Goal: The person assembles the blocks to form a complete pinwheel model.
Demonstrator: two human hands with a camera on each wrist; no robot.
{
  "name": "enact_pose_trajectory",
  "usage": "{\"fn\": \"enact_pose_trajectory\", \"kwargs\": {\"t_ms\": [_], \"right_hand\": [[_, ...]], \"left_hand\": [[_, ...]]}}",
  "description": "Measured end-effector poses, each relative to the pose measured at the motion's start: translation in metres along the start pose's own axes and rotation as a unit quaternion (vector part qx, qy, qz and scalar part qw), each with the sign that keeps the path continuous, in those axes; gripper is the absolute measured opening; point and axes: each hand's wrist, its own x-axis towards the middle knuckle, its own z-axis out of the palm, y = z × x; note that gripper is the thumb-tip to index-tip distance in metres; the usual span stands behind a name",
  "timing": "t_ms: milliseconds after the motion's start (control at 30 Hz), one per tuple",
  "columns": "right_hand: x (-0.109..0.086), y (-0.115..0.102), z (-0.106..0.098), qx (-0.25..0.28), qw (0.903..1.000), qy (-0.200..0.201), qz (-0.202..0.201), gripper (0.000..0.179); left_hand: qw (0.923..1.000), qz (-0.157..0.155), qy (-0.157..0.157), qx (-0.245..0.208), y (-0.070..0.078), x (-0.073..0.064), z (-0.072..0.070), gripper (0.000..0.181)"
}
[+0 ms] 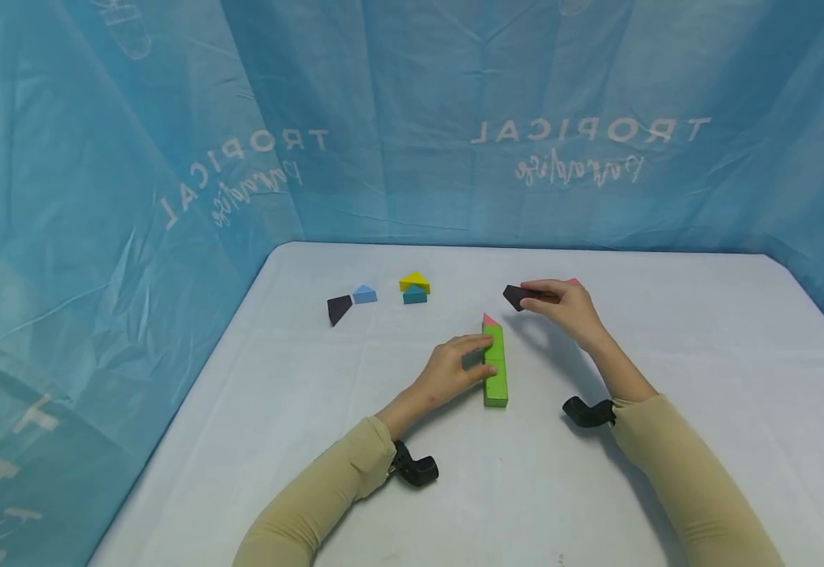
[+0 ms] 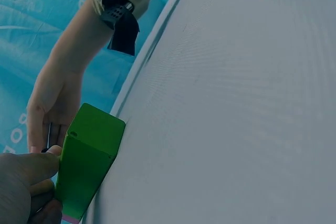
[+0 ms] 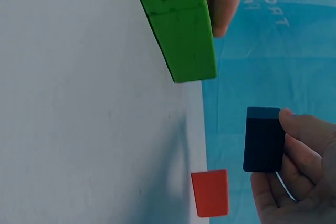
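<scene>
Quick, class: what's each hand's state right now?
Left hand: open, touching two green rectangular blocks.
Right hand: holding a black angular block.

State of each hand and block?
Left hand, touching green blocks
Green blocks, end to end
Right hand, pinching held black block
Held black block, raised off table
Other black block, on table
Light blue block, on table
Teal block, on table
Yellow block, partly behind teal block
Nearer pink block, at green blocks' far end
Farther pink block, mostly hidden
</scene>
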Motion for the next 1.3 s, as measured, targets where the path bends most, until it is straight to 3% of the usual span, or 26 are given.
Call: {"fn": "enact_pose_trajectory", "kwargs": {"t_ms": [167, 533, 800, 1300], "right_hand": [[0.003, -0.004, 0.01, 0.009, 0.9998, -0.017, -0.005, 0.042], [0.004, 0.004, 0.023, -0.043, 0.9975, -0.051, 0.022, 0.039], [0.006, 0.013, 0.027, -0.064, 0.9949, -0.077, 0.013, 0.039], [0.005, 0.012, 0.029, -0.058, 0.997, -0.05, -0.009, 0.028]], "left_hand": [[1.0, 0.005, 0.001, 0.002, -0.001, -0.001, 0.0, 0.05], [0.9997, 0.023, 0.005, 0.007, -0.001, 0.0, 0.0, 0.05], [0.9999, 0.012, 0.001, 0.004, -0.002, -0.001, 0.0, 0.05], [1.0, 0.008, 0.002, 0.004, -0.001, -0.001, 0.0, 0.049]]}}
